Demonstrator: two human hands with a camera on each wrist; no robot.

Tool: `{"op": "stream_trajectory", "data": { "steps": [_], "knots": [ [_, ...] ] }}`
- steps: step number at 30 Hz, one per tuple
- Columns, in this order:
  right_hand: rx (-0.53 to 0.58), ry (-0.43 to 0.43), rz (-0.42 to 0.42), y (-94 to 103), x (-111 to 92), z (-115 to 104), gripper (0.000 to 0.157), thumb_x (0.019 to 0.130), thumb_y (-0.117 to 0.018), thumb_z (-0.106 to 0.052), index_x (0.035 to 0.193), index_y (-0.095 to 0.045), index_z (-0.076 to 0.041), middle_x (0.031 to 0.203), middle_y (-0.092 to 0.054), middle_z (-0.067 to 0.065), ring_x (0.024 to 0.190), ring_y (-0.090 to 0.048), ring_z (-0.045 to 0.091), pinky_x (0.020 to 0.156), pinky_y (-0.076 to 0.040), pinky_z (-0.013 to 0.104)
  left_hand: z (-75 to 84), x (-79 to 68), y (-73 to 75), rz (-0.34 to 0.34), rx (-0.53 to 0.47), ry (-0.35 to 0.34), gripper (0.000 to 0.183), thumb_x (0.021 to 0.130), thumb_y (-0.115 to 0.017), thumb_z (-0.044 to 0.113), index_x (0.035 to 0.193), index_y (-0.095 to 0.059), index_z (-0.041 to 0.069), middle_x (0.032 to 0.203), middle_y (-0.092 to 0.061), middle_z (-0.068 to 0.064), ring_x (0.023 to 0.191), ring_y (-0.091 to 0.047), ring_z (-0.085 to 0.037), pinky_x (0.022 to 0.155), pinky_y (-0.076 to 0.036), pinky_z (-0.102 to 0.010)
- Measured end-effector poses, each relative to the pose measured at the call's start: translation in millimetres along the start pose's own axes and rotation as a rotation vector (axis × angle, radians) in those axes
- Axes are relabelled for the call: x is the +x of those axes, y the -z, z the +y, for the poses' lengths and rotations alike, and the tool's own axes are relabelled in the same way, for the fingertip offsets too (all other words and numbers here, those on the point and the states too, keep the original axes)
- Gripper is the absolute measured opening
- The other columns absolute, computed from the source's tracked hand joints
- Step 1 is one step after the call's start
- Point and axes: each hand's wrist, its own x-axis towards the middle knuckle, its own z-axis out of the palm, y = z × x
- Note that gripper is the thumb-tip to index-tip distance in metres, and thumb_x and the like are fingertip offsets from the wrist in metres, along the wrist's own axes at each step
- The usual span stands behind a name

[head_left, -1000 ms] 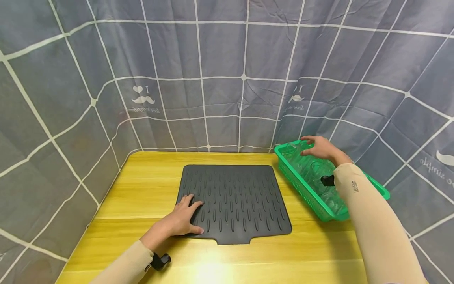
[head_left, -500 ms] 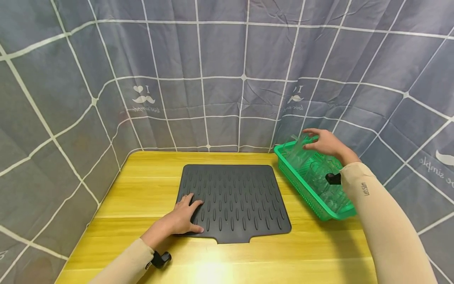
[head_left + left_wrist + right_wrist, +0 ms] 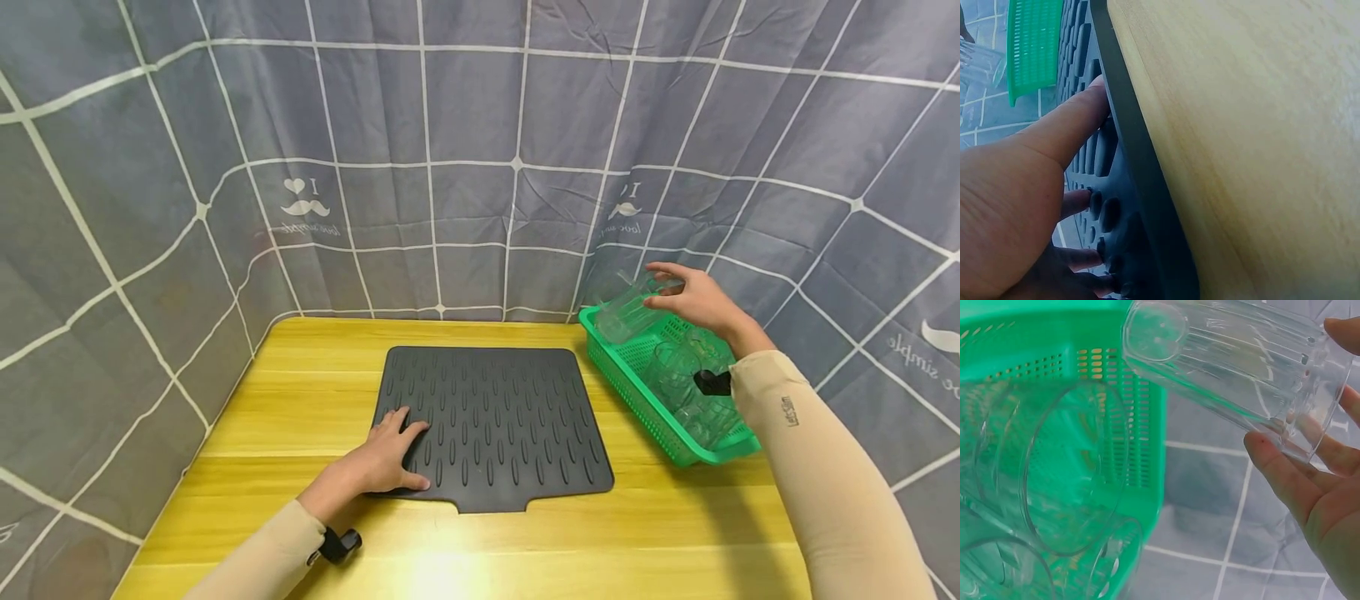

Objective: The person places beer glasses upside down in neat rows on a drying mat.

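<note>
A clear drinking glass hangs tilted over the back end of the green basket. My right hand grips it near its rim, thumb on one side and fingers on the other, as the right wrist view shows; the thick base of the glass points away from the palm. Other clear glasses lie inside the basket, below the raised one. Fingers spread, my left hand rests on the near left corner of a dark grey ridged mat. In the left wrist view its thumb lies along the mat's edge.
The mat lies flat on a yellow wooden table, its short tab toward me. Right of it, the basket stands beside the curtain. A grey curtain with white grid lines closes off the back and both sides.
My right hand has lifted the glass from inside the basket, up and slightly back, and the glass has tipped further over. The left hand has stayed on the mat.
</note>
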Motion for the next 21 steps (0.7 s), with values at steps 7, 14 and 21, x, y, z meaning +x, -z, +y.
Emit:
{"op": "stream_trajectory", "data": {
  "steps": [7, 14, 21],
  "knots": [
    [0.084, 0.038, 0.054, -9.5, -6.3, -6.8, 0.071, 0.097, -0.069, -0.028, 0.159, -0.034, -0.022, 0.154, -0.040, 0.019, 0.135, -0.047, 0.040, 0.102, -0.046, 0.057, -1.8, 1.0, -1.3, -0.007, 0.010, 0.007, 0.094, 0.078, -0.085, 0.048, 0.152, -0.042, 0.010, 0.163, -0.017, -0.029, 0.150, -0.014, -0.053, 0.117, -0.020, -0.067],
    [0.157, 0.075, 0.062, -24.4, -11.7, -17.7, 0.070, 0.096, -0.070, -0.029, 0.158, -0.036, -0.025, 0.155, -0.041, 0.013, 0.134, -0.049, 0.033, 0.095, -0.053, 0.037, -4.2, -0.4, -2.1, -0.011, 0.001, 0.012, 0.094, 0.079, -0.085, 0.047, 0.153, -0.041, 0.011, 0.164, -0.015, -0.029, 0.150, -0.012, -0.053, 0.118, -0.018, -0.067],
    [0.196, 0.105, 0.060, -43.8, -14.7, -34.9, 0.066, 0.096, -0.071, -0.028, 0.155, -0.041, -0.027, 0.152, -0.042, 0.010, 0.132, -0.050, 0.032, 0.099, -0.049, 0.050, -6.4, -1.0, -1.8, -0.012, -0.005, 0.004, 0.093, 0.080, -0.084, 0.047, 0.154, -0.040, 0.011, 0.164, -0.013, -0.028, 0.150, -0.010, -0.053, 0.118, -0.017, -0.068]
  ]
}}
